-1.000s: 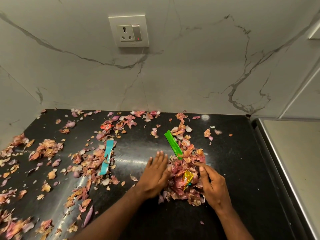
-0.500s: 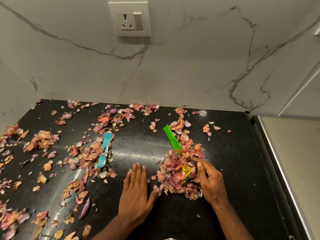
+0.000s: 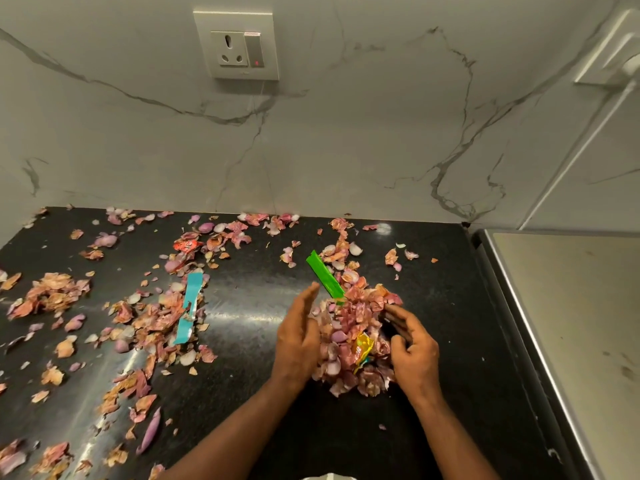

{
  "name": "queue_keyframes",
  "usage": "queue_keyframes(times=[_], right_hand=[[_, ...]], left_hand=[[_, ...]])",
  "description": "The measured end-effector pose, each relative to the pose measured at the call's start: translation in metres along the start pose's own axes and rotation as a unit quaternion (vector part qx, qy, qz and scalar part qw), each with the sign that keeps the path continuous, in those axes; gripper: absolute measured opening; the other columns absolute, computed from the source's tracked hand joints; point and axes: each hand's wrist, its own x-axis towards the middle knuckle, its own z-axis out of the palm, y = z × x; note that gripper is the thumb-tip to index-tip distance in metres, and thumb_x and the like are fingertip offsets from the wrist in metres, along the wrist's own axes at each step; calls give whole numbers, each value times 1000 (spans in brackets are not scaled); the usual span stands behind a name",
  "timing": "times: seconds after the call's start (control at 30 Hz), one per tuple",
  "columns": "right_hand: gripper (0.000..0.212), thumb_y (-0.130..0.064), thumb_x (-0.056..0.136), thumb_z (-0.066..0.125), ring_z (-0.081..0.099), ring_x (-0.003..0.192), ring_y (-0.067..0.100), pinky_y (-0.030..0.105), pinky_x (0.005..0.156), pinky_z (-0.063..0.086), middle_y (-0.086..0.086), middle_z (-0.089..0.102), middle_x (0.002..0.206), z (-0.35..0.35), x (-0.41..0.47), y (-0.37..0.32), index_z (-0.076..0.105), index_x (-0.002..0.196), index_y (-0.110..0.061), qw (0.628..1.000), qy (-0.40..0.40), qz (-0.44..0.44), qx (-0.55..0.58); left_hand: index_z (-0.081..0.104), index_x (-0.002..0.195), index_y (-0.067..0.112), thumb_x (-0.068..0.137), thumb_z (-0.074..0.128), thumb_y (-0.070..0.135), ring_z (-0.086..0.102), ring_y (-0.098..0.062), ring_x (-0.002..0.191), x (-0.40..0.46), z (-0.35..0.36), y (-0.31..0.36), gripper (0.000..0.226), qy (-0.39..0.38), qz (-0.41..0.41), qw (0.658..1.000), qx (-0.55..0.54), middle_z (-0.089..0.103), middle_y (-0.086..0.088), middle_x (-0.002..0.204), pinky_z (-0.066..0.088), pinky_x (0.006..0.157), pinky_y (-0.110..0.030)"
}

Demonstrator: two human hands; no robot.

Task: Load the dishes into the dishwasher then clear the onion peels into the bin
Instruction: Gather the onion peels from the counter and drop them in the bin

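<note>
Closing back in: left hand [image 3: 298, 336], flat earlier, pressing peel pile [image 3: 353, 344] against curled right hand [image 3: 410, 348], lower centre; scooping imminent.

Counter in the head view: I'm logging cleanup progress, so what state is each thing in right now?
Gathered peel pile: heaped between both hands.
Left hand: fingers straight, pressing the pile's left side.
Right hand: fingers curled against the pile's right side.
Green wrapper: flat, near end under the pile.
Yellow wrapper: crumpled in the pile.
Blue wrapper: flat among loose peels.
Scattered peels: uncollected.
</note>
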Motion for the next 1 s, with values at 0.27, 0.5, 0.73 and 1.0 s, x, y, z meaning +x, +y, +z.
queue_keyframes(times=[0.27, 0.5, 0.73, 1.0], right_hand=[[24, -11, 90, 79, 72, 99, 5, 37, 89, 63, -9, 76, 106, -2, 9, -6, 75, 109, -25, 994, 76, 36, 77], [26, -14, 96, 72, 65, 106, -4, 34, 96, 59, -14, 70, 114, -13, 22, -9, 71, 111, -36, 996, 83, 7, 10], [74, -59, 106, 32, 4, 160, 16, 47, 131, 9, 2, 11, 174, -16, 72, 7, 12, 166, -21, 953, -23, 66, -294], [52, -59, 107, 32, 22, 148, 0, 42, 124, 23, -21, 26, 159, 21, 34, -33, 32, 158, -47, 985, -149, -6, -87]], left_hand=[[71, 111, 8, 97, 70, 11, 77, -26, 95, 15, -35, -33, 14, 66, -81, 988, -112, 78, -9, 100, 64, 86, -39], [69, 108, 4, 107, 54, 22, 75, -32, 79, 24, -34, -39, 24, 68, -87, 985, -131, 74, -15, 92, 64, 66, -34], [67, 99, 24, 108, 51, 39, 70, -4, 77, 90, -46, -46, 24, 8, 31, 986, 166, 72, 8, 82, 56, 71, -29], [42, 79, 26, 107, 36, 55, 51, -18, 66, 105, -31, -54, 41, 5, 82, 896, 437, 51, 7, 73, 40, 56, -35]])
